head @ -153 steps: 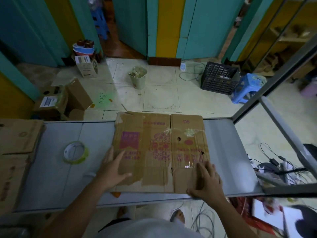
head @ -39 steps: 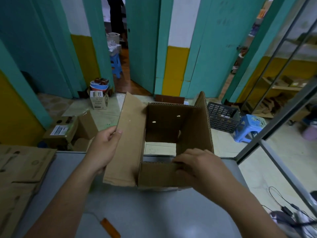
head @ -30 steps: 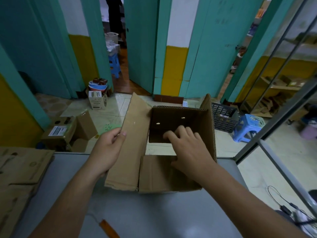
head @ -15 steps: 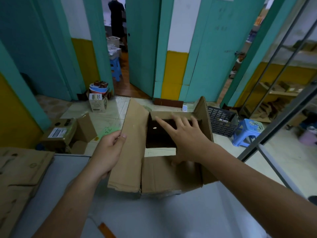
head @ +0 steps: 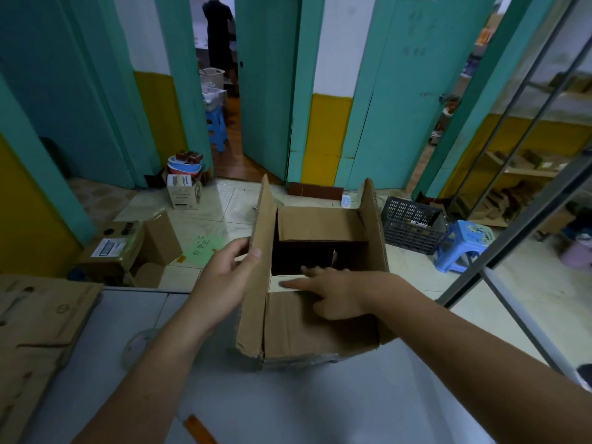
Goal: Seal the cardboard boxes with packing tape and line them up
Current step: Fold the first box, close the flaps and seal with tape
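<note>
An opened-up brown cardboard box [head: 307, 328] stands on the grey table [head: 288, 405], its open end facing up and away from me. My left hand [head: 224, 280] grips the edge of the tall left flap, thumb on its inner face. My right hand [head: 333, 293] lies flat with straight fingers on the near flap, pressing it down into the box. The far flap is folded inward; the right flap stands upright. A roll of clear tape [head: 141, 344] lies on the table, partly behind my left forearm.
Flattened cardboard sheets [head: 35, 331] are stacked at the table's left end. An orange-handled tool [head: 198, 431] lies near the front edge. Beyond the table on the floor are an open carton [head: 128, 251], a dark crate [head: 410, 225] and a blue stool [head: 461, 248]. A metal frame post [head: 519, 225] runs along the right.
The flat cardboard has been opened into a box. My right hand has drawn back from the far flap, now folded inward, onto the near flap. My left hand keeps hold of the left flap.
</note>
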A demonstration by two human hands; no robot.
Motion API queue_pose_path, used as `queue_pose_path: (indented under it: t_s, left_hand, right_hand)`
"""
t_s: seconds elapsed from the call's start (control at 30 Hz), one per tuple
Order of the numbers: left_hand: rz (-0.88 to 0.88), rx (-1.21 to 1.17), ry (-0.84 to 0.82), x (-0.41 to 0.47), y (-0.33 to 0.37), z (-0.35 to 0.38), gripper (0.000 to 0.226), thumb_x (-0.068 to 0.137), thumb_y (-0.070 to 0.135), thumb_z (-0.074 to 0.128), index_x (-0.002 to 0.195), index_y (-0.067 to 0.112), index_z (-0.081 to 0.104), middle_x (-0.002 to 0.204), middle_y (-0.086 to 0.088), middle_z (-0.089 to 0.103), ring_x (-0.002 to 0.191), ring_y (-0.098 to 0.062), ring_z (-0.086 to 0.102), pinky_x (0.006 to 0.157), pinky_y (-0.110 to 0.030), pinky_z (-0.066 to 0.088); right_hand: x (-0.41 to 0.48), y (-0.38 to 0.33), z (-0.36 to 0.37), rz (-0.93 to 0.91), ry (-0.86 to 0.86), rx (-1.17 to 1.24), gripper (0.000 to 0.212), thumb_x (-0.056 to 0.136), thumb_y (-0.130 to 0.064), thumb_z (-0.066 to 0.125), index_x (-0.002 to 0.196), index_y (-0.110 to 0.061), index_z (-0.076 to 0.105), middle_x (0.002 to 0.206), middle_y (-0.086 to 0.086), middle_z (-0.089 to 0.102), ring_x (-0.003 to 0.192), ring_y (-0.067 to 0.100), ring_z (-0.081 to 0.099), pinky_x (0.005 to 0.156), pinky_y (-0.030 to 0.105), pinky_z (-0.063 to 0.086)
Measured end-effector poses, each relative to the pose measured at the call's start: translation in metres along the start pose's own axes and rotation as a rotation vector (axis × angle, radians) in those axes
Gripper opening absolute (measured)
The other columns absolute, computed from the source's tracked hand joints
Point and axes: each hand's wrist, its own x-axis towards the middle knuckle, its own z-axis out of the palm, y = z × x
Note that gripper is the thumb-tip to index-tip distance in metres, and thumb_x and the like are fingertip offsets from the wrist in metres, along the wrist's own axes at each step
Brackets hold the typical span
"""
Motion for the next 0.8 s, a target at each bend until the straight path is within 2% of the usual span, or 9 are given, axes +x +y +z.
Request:
queue_pose_path:
  t_s: [0.07, 0.17, 0.23, 0.33, 0.47, 0.53, 0.6, 0.7, 0.8]
  left_hand:
    - [0.004, -0.006, -0.019, -0.001, -0.001, 0.012, 0.027, 0.102, 0.053, 0.062, 0.128, 0.056, 0.055, 0.133, 0.032, 0.063, 0.125, 0.010, 0.057, 0.104, -0.031, 0.047]
    - [0.050, 0.028, -0.087, -0.006, 0.000, 0.033, 0.051, 0.089, 0.068, 0.063, 0.133, 0.066, 0.038, 0.135, 0.046, 0.047, 0.123, 0.023, 0.046, 0.099, -0.019, 0.040]
    - [0.076, 0.067, -0.114, -0.006, -0.002, 0.046, 0.061, 0.088, 0.074, 0.060, 0.141, 0.070, 0.030, 0.149, 0.034, 0.039, 0.127, 0.028, 0.037, 0.104, -0.021, 0.038]
    - [0.022, 0.157, -0.122, -0.005, -0.004, 0.057, 0.065, 0.089, 0.082, 0.052, 0.146, 0.078, 0.021, 0.175, 0.015, 0.006, 0.160, -0.010, 0.013, 0.122, -0.045, 0.025]
    - [-0.049, 0.326, -0.151, -0.002, -0.013, 0.061, 0.078, 0.078, 0.093, 0.051, 0.147, 0.080, 0.016, 0.174, 0.018, -0.014, 0.163, -0.031, 0.012, 0.123, -0.058, 0.033]
    - [-0.037, 0.452, -0.152, 0.001, -0.018, 0.063, 0.087, 0.075, 0.096, 0.052, 0.151, 0.074, 0.014, 0.173, 0.019, -0.018, 0.162, -0.034, 0.016, 0.120, -0.060, 0.037]
    - [-0.031, 0.561, -0.154, 0.005, -0.021, 0.065, 0.095, 0.071, 0.099, 0.052, 0.153, 0.071, 0.013, 0.174, 0.017, -0.018, 0.160, -0.035, 0.022, 0.117, -0.059, 0.041]
    - [-0.017, 0.675, -0.167, 0.010, -0.023, 0.070, 0.102, 0.069, 0.100, 0.053, 0.155, 0.067, 0.010, 0.176, 0.011, -0.012, 0.156, -0.035, 0.031, 0.114, -0.056, 0.045]
    - [-0.001, 0.769, -0.185, 0.014, -0.023, 0.076, 0.104, 0.071, 0.099, 0.053, 0.158, 0.063, 0.007, 0.177, 0.005, -0.006, 0.152, -0.036, 0.036, 0.112, -0.055, 0.044]
  right_hand:
    - [-0.001, -0.008, 0.000, -0.042, -0.019, 0.051, 0.074, 0.099, -0.023, 0.049, 0.157, -0.059, 0.021, 0.164, -0.003, 0.037, 0.141, 0.026, 0.044, 0.110, 0.048, 0.044]
    - [-0.005, -0.015, -0.001, -0.069, 0.010, 0.043, 0.066, 0.099, -0.019, 0.055, 0.157, -0.045, 0.037, 0.143, -0.002, 0.058, 0.110, 0.016, 0.058, 0.092, 0.036, 0.055]
    - [-0.011, -0.019, -0.004, -0.069, 0.103, -0.001, 0.056, 0.098, -0.018, 0.062, 0.151, -0.032, 0.050, 0.133, 0.002, 0.065, 0.105, 0.020, 0.064, 0.094, 0.040, 0.058]
    - [-0.019, -0.015, -0.013, -0.025, 0.272, -0.155, 0.044, 0.097, -0.018, 0.062, 0.141, -0.027, 0.062, 0.120, -0.001, 0.071, 0.105, 0.021, 0.068, 0.093, 0.040, 0.058]
    - [-0.044, 0.010, -0.021, -0.078, 0.729, -0.167, 0.027, 0.096, -0.019, 0.057, 0.112, -0.030, 0.076, 0.099, -0.008, 0.074, 0.091, 0.014, 0.066, 0.086, 0.037, 0.055]
    - [-0.053, 0.030, -0.008, -0.102, 1.094, 0.039, 0.027, 0.094, -0.017, 0.062, 0.114, -0.028, 0.076, 0.118, -0.012, 0.071, 0.112, 0.014, 0.061, 0.100, 0.043, 0.049]
    - [-0.054, 0.043, 0.012, 0.020, 1.302, 0.346, 0.033, 0.097, -0.017, 0.064, 0.128, -0.025, 0.071, 0.139, -0.009, 0.061, 0.134, 0.015, 0.051, 0.112, 0.050, 0.043]
    - [-0.049, 0.046, 0.042, 0.153, 1.222, 0.846, 0.046, 0.107, -0.029, 0.057, 0.152, -0.031, 0.049, 0.156, -0.009, 0.047, 0.147, 0.011, 0.039, 0.121, 0.047, 0.037]
    - [-0.048, 0.045, 0.060, 0.091, 1.197, 1.152, 0.058, 0.106, -0.056, 0.042, 0.161, -0.041, 0.032, 0.151, -0.038, 0.043, 0.142, -0.013, 0.037, 0.115, 0.016, 0.037]
